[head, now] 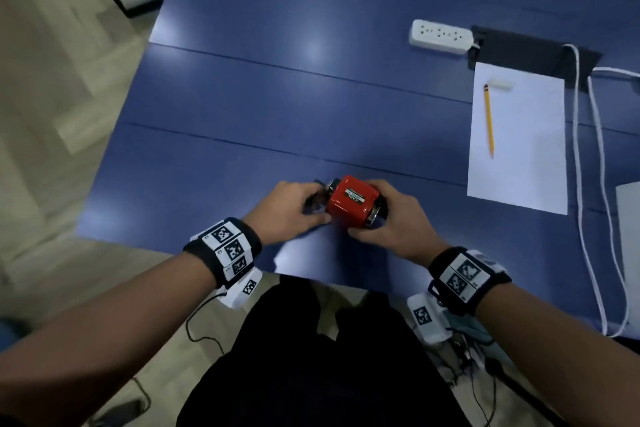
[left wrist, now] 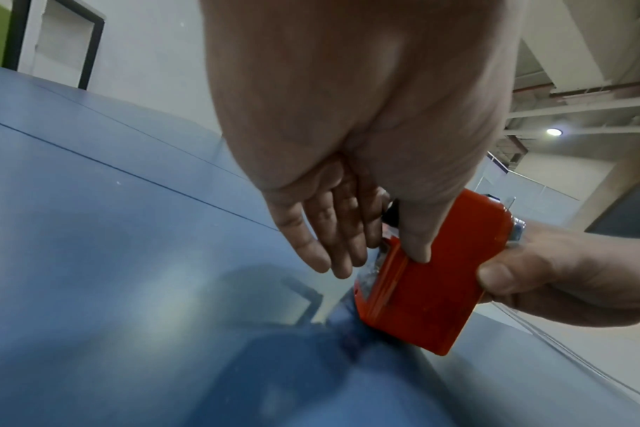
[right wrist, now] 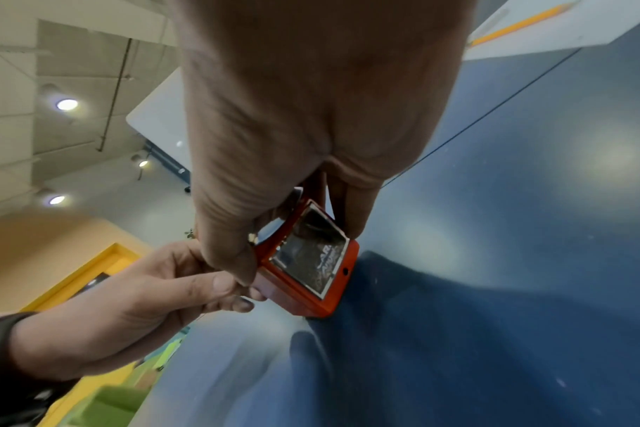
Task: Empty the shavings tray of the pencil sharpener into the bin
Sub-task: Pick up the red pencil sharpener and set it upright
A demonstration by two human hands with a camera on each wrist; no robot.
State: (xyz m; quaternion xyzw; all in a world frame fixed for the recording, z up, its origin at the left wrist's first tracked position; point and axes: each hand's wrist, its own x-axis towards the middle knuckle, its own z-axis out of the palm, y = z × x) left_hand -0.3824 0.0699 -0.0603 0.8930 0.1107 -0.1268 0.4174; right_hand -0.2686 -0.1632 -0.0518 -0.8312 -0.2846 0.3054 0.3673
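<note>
The red pencil sharpener (head: 353,202) sits near the near edge of the blue table (head: 277,97), approx. centre, tipped onto a lower corner in both wrist views rather than flat. It is likely tilted so the tray end comes free.

The right hand (head: 388,218) clamps the sharpener body: thumb on the near side, fingers wrapped round the far/right side. That is probably the anchoring grip, so the body won't slide while the other hand pulls.

The left hand (head: 287,210) is at the sharpener's left end. Its thumb (left wrist: 417,245) presses on the red edge by the seam; the other fingers (left wrist: 333,245) lie fairly straight at that end, and whether they hook anything can't be told. In the right wrist view the clear-fronted shavings tray (right wrist: 311,254) shows dark shavings inside and looks seated in the body, so pull-out is apparently not yet done.

No bin shows in any view, so the tray will have to travel off-table, and keeping it level matters vs. spilling.

Far right, well apart from the hands: a paper sheet (head: 519,149) with a yellow pencil (head: 488,121) and white eraser (head: 501,84) on it, plus a white power strip (head: 441,35) w/ its cord (head: 581,184) running toward the near side.
</note>
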